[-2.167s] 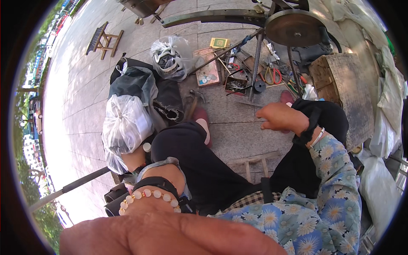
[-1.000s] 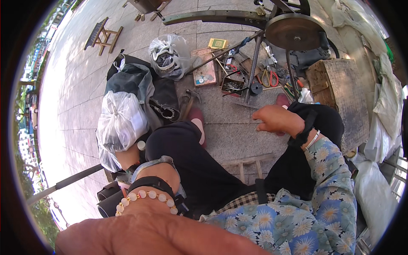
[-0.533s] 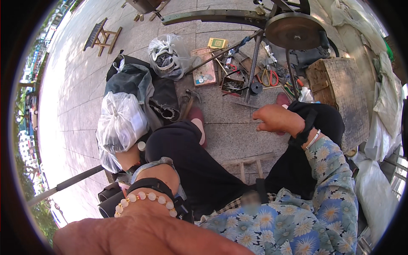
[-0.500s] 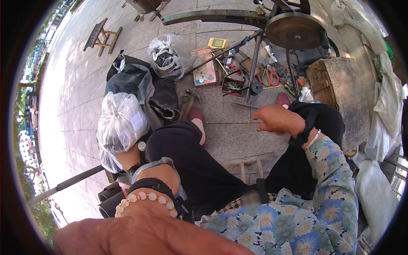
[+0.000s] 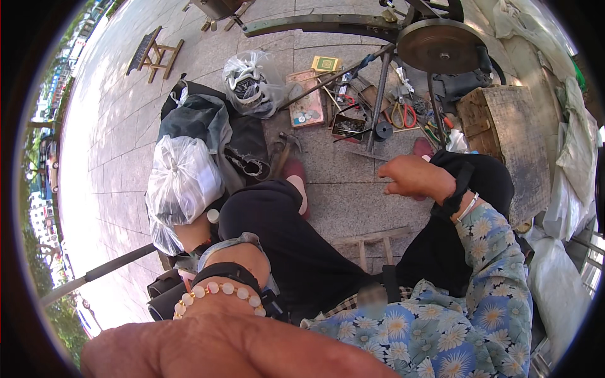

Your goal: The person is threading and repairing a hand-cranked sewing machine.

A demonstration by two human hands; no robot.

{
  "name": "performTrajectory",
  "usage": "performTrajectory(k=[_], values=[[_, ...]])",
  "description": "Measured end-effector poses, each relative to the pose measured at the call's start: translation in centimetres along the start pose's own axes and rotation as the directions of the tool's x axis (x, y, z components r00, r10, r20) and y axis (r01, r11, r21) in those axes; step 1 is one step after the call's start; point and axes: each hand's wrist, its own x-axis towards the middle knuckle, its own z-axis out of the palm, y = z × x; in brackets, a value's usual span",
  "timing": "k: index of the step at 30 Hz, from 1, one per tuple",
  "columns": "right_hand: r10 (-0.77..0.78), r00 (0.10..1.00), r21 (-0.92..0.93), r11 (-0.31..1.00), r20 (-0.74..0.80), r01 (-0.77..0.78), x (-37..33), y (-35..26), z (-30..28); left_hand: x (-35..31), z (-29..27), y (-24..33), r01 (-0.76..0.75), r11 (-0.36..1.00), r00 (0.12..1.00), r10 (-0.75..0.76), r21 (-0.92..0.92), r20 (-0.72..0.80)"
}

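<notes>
Right hand (image 5: 419,176): fingers loosely bent, pointing to the person's left. Palm side is hidden from here, so can't tell if they're closed on anything. Left hand (image 5: 233,346): only its back shows, big and close to the camera; fingers cut off by the lower edge, grip can't be told.

Delta vs half a second ago: tiny. Whole scene slid slightly right in the view; right hand keeps the same pose over the right knee (image 5: 491,176), and nearby items haven't shifted relative to it.

Nearest item: flat metal foot (image 5: 368,154) of the machine stand, just beyond the right fingertips. Past it, black round weight (image 5: 383,130), then box of metal bits (image 5: 348,136). Scissors (image 5: 409,116) lie farther out, straight ahead of the knuckles.

Edges: stand and foot limit forward travel. Right shoe (image 5: 422,148) sits just ahead of the knuckles; wooden box (image 5: 517,148) bounds the wrist side, beyond the knee. Room: paving (image 5: 340,195) runs left of the fingertips to left shoe (image 5: 293,170), with hammer (image 5: 283,162) beside it. Behind the fingers, wooden frame (image 5: 372,237) spans between the thighs.
</notes>
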Motion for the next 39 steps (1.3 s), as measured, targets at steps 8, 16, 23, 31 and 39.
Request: performTrajectory(k=[8, 16, 23, 31, 39], values=[[0.008, 0.999, -0.045, 0.999, 0.05, -0.005, 0.7, -1.9, -0.8, 11.7, 1.7, 1.1, 0.008, 1.0, 1.0, -0.008, 0.005, 0.008], [-0.017, 1.0, 0.02, 1.0, 0.019, 0.017, 0.1, 0.1, 0.0, 42.4, 3.2, 3.9, -0.05, 0.998, 0.998, 0.048, 0.046, 0.037], [-0.007, 1.0, 0.007, 1.0, 0.006, 0.007, 0.5, -0.9, -0.3, 41.6, 3.0, 2.9, -0.07, 0.994, 0.994, 0.063, 0.085, 0.086], [-0.017, 0.999, 0.0, 1.0, -0.03, 0.017, 0.2, 0.4, 0.5, 47.3, 6.0, 4.4, -0.366, 0.805, 0.93, 0.338, -0.467, -0.146], [0.002, 1.0, 0.006, 1.0, -0.013, -0.002, -0.2, 0.6, 0.3, 50.1, 8.5, 6.2, -0.608, 0.052, 0.765, 0.308, -0.792, -0.566]])
